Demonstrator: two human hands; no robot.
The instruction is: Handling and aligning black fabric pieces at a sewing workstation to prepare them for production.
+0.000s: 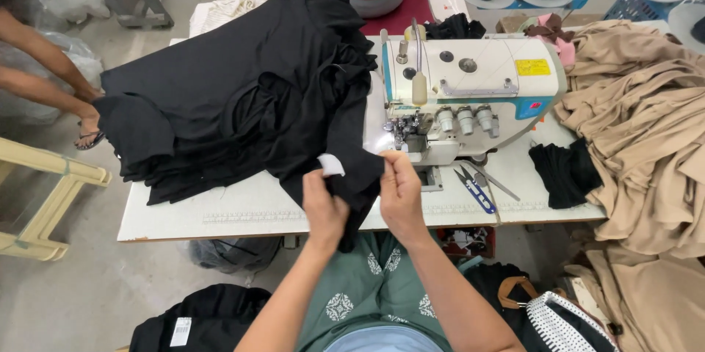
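I've got the black garment piece at the front edge of the tabletop, pinched between both hands, with a small white label showing at its fold. Just behind it sits the big heap of black fabric, spilling leftward and crowding the white sewing machine to its right. Blue-handled snips lie beside the machine base; a small black fabric scrap and a tan cloth pile lie further right. The needle area is too cluttered for me to read. My left hand has its fingers closed on the cloth under the label; my right hand has its fingers curled shut, gripping the same edge.
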